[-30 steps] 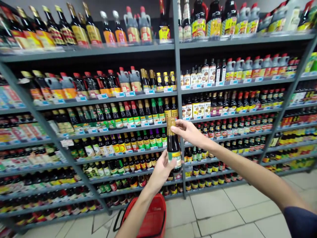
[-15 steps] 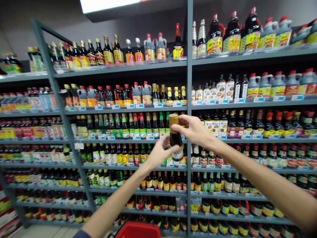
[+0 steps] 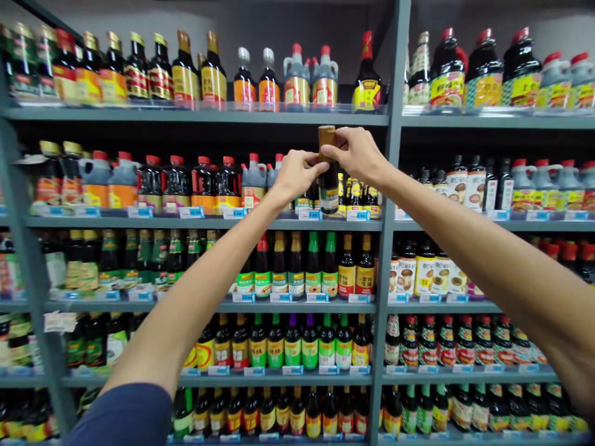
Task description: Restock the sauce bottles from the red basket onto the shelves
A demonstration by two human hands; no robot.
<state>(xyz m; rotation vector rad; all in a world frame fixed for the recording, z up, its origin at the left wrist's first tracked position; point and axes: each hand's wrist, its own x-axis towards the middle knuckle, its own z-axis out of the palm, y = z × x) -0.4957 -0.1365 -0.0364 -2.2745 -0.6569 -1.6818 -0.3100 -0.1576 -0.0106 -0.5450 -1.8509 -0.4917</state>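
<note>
- Two hands hold one dark bottle [image 3: 328, 186] up at the second shelf [image 3: 199, 221], higher than half a second ago, when it was level with the shelf below.
- It now hangs upright just above the shelf edge, among other bottles, beside the grey post [image 3: 389, 204].
- Right hand [image 3: 354, 152] pinches the gold cap from the right, fingers curled shut around it.
- Left hand [image 3: 295, 174] closes on the neck from the left.
- Both arms stretch forward and up, nearly straight.
</note>
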